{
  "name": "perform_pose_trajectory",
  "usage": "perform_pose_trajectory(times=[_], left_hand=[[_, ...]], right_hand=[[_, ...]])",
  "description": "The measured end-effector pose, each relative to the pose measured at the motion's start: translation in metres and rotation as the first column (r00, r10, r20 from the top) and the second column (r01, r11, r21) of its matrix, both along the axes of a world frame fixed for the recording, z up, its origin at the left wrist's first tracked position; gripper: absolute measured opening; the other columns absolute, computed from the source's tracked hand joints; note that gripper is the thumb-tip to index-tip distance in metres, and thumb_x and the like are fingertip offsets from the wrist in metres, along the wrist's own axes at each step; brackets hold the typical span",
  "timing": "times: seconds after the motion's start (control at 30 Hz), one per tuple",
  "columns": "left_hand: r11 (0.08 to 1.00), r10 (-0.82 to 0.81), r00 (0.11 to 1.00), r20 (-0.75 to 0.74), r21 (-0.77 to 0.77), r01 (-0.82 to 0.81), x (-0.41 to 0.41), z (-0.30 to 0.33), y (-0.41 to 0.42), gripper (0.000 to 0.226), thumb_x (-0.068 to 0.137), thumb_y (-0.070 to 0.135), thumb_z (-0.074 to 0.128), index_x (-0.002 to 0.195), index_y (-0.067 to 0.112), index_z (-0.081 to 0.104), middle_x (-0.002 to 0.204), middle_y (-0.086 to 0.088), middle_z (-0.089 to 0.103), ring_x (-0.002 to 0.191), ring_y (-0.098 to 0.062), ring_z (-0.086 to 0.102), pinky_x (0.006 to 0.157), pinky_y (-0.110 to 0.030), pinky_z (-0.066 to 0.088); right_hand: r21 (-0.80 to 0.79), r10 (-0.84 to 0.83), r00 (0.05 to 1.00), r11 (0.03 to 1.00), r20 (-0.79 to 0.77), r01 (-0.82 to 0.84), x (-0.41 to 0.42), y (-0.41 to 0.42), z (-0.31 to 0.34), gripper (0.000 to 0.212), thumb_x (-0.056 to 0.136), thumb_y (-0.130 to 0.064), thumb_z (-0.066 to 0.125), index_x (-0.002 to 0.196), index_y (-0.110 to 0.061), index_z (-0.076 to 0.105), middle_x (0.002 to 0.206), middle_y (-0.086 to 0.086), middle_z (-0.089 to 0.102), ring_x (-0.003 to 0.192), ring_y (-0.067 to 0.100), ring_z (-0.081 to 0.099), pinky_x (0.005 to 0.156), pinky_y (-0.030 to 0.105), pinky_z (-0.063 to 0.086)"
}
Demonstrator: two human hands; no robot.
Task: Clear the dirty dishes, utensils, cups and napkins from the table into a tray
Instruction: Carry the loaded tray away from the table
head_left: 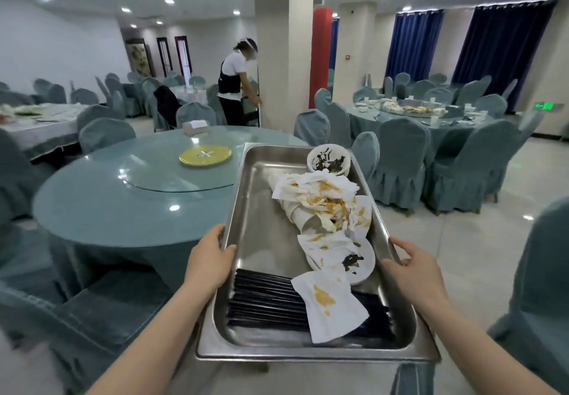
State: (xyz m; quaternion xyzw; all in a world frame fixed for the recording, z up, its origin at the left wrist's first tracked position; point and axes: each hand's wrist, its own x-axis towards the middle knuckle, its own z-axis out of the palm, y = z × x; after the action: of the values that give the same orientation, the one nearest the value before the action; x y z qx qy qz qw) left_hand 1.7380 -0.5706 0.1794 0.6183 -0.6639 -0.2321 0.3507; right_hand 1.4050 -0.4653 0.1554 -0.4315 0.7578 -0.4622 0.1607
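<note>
Teal glass covered the round worktop [123, 209] at left. Beside it, the steel tray [261, 240] ran lengthwise away from the person, left hand [209, 263] and right hand [411, 271] with fingers clamped on its long rims. Inside, black chopsticks [264, 302] lay crosswise near the person, stained napkins [320, 200] and plates [358, 263] beyond, a smeared bowl [328, 160] farthest.

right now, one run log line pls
phase: carrying | left hand: grips tray | right hand: grips tray | load: napkins, chopsticks

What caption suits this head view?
Both hands, left hand and right hand, grip a steel tray of stained napkins.
</note>
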Motion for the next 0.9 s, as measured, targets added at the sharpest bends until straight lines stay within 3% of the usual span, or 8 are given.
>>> perform_pose_trajectory(times=[0.13, 0.27, 0.4, 0.53, 0.67, 0.73, 0.8, 0.9], left_hand=[[0.999, -0.044, 0.997, 0.059, 0.016, 0.043, -0.008, -0.001, -0.058, 0.025, 0.089, 0.017, 0.053, 0.113, 0.025, 0.054, 0.105, 0.004, 0.067, 0.084, -0.019, 0.06, 0.067, -0.031, 0.045], [0.994, -0.099, 0.994, 0.035, 0.038, 0.098, -0.027, -0.007, -0.133, 0.054, 0.091, 0.012, 0.053, 0.143, 0.021, 0.041, 0.128, -0.002, 0.061, 0.111, -0.025, 0.059, 0.089, -0.034, 0.046], [0.985, -0.17, 0.985, -0.002, 0.025, 0.17, -0.056, -0.018, -0.208, 0.06, 0.091, 0.009, 0.054, 0.147, 0.02, 0.034, 0.141, 0.0, 0.05, 0.125, -0.021, 0.05, 0.095, -0.029, 0.037], [0.957, -0.29, 0.957, -0.011, -0.012, 0.29, -0.102, -0.024, -0.274, 0.059, 0.089, 0.009, 0.056, 0.145, 0.023, 0.039, 0.135, 0.004, 0.055, 0.112, -0.011, 0.053, 0.088, -0.022, 0.035], [0.912, -0.411, 0.912, 0.018, 0.007, 0.411, -0.172, -0.033, -0.321, 0.059, 0.087, 0.012, 0.057, 0.143, 0.025, 0.042, 0.121, -0.014, 0.063, 0.1, -0.028, 0.06, 0.088, -0.034, 0.043], [0.882, -0.472, 0.882, 0.014, 0.027, 0.471, -0.214, -0.039, -0.338, 0.058, 0.087, 0.014, 0.058, 0.14, 0.029, 0.044, 0.112, -0.01, 0.067, 0.103, -0.032, 0.06, 0.087, -0.038, 0.046], [0.832, -0.555, 0.832, -0.014, 0.005, 0.555, -0.259, -0.041, -0.351, 0.056, 0.084, 0.011, 0.058, 0.135, 0.033, 0.049, 0.091, 0.001, 0.069, 0.093, -0.029, 0.063, 0.077, -0.034, 0.046], [0.77, -0.638, 0.769, -0.029, -0.023, 0.638, -0.337, -0.045, -0.366, 0.056, 0.082, 0.011, 0.057, 0.128, 0.042, 0.051, 0.089, 0.032, 0.06, 0.082, -0.007, 0.058, 0.072, -0.021, 0.042]], right_hand=[[0.012, 0.015, 1.0, 1.0, 0.026, -0.015, -0.013, -0.059, -0.008, 0.051, 0.075, -0.028, 0.069, 0.124, -0.035, 0.06, 0.064, -0.012, 0.07, 0.059, 0.001, 0.065, 0.061, 0.023, 0.05], [0.019, -0.028, 0.999, 0.999, 0.016, 0.028, -0.028, -0.123, -0.011, 0.05, 0.076, -0.025, 0.067, 0.124, -0.035, 0.06, 0.051, -0.011, 0.064, 0.048, 0.001, 0.058, 0.052, 0.02, 0.04], [0.004, -0.122, 0.992, 0.993, 0.02, 0.122, -0.043, -0.169, -0.019, 0.051, 0.077, -0.024, 0.068, 0.126, -0.034, 0.06, 0.052, -0.017, 0.064, 0.054, -0.006, 0.06, 0.049, 0.01, 0.036], [0.023, -0.24, 0.97, 0.971, 0.03, 0.239, -0.067, -0.195, -0.025, 0.05, 0.078, -0.026, 0.067, 0.126, -0.034, 0.059, 0.057, -0.022, 0.066, 0.058, -0.006, 0.061, 0.05, 0.006, 0.035], [0.047, -0.367, 0.928, 0.93, 0.058, 0.365, -0.107, -0.199, -0.032, 0.052, 0.08, -0.025, 0.067, 0.129, -0.034, 0.057, 0.061, -0.011, 0.07, 0.058, 0.001, 0.065, 0.058, 0.019, 0.047], [0.065, -0.437, 0.898, 0.899, 0.045, 0.434, -0.134, -0.195, -0.033, 0.052, 0.079, -0.025, 0.066, 0.13, -0.035, 0.057, 0.058, -0.01, 0.069, 0.053, -0.001, 0.062, 0.055, 0.019, 0.046], [0.073, -0.5, 0.866, 0.865, 0.026, 0.497, -0.162, -0.191, -0.035, 0.05, 0.079, -0.025, 0.065, 0.128, -0.036, 0.058, 0.054, -0.008, 0.067, 0.047, 0.001, 0.057, 0.047, 0.014, 0.041], [0.055, -0.578, 0.815, 0.816, 0.046, 0.575, -0.215, -0.187, -0.041, 0.05, 0.079, -0.024, 0.067, 0.127, -0.035, 0.058, 0.057, -0.002, 0.068, 0.048, 0.005, 0.059, 0.047, 0.009, 0.042]])
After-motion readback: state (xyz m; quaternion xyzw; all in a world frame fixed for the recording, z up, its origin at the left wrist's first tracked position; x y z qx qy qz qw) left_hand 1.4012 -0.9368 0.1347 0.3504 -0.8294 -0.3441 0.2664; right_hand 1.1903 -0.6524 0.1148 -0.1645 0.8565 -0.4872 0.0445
